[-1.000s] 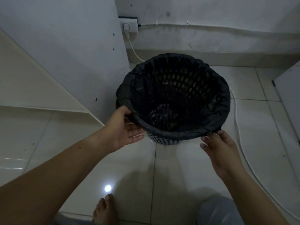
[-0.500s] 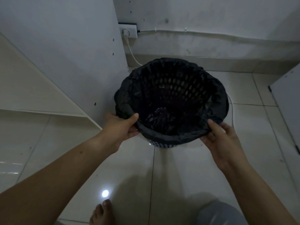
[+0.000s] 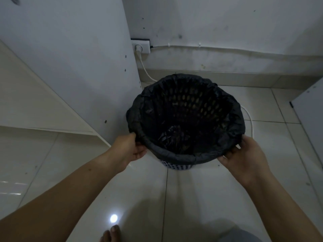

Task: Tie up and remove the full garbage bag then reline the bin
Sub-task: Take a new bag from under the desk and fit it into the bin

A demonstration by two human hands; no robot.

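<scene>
Your left hand and right hand, open a moment ago, now both pinch the cuff of the garbage bag, which lies between them, folded over the bin; lifting it free looks next.

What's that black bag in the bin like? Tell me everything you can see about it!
The black bag is thin, wrinkly plastic lining the upright holey bin. Its top is folded out over the rim like a cuff. The bin's holes show through its far side. Deep down it looks crumpled and shiny; it is too dark to tell more. The left hand and the right hand each grip the cuff's near edge.
</scene>
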